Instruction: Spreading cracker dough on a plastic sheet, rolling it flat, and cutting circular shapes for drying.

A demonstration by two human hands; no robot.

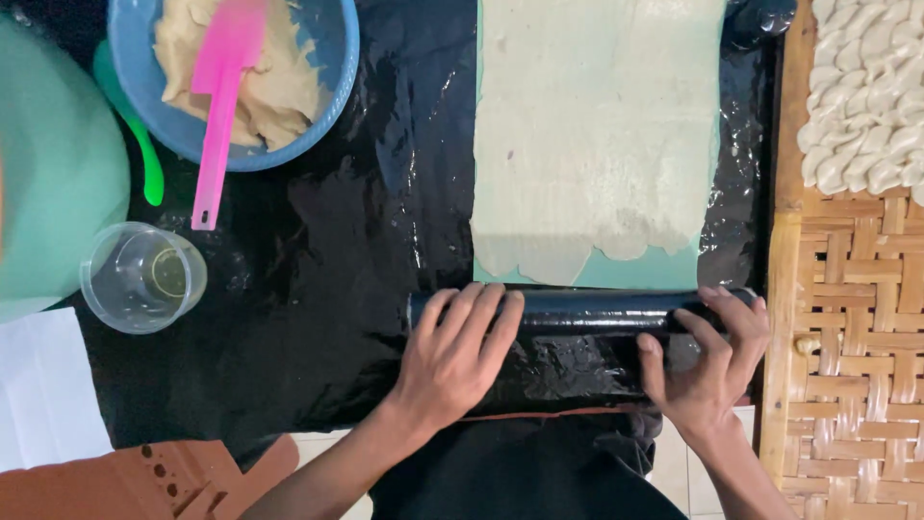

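A dark rolling pin wrapped in black plastic (587,310) lies across the near edge of a teal mat (654,272). My left hand (457,351) rests flat on its left part, fingers spread over it. My right hand (712,361) curls over its right end. Just beyond the pin, a thin pale sheet of rolled dough (597,125) covers most of the mat. Black plastic sheeting (337,250) covers the work surface under everything.
At the top left, a blue bowl (337,67) holds beige dough and a pink spatula (219,106). A clear plastic cup (142,277) stands left, beside a green lid (53,164). A woven bamboo tray (857,318) with shaped dough pieces (866,87) sits on the right.
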